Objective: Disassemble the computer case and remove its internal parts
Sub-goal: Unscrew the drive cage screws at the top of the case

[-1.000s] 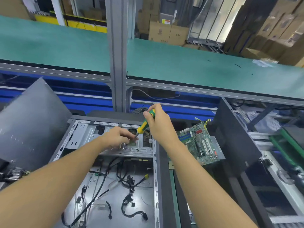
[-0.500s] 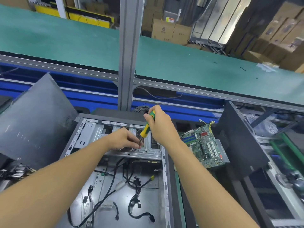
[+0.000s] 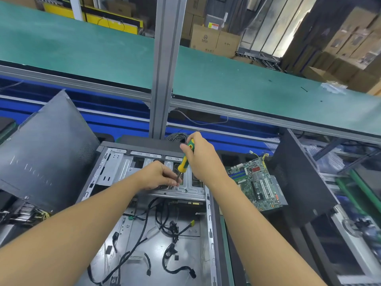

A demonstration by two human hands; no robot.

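1. The computer case (image 3: 209, 213) lies open on its side in front of us, in the middle of the bench, its far end under the grey post (image 3: 164, 69).
2. Our right hand (image 3: 203, 159) grips the green and yellow handle of a screwdriver (image 3: 184, 163), which tilts with its tip down onto the metal bracket (image 3: 191, 189) across the case's far end.
3. Our left hand (image 3: 158, 176) rests on that bracket, fingers curled, and pinches the lower end of the screwdriver's shaft. The fingers hide the tip and whatever it meets.
4. Loose black cables (image 3: 162, 219) sprawl over the case floor on the near side of the bracket, some ending in small plugs; both our forearms cross above them.
5. A green circuit board (image 3: 255, 182) lies outside the case, just to its right, partly behind our right wrist.
6. A grey side panel (image 3: 45, 157) leans tilted to the left of the case, and a black panel (image 3: 299, 178) stands to the right of the circuit board.
7. A coil of grey wire (image 3: 177, 137) sits behind the case's far wall, near the foot of the post.
8. A green belt (image 3: 226, 79) runs across above the bench, and cardboard boxes (image 3: 214, 40) are stacked beyond it.
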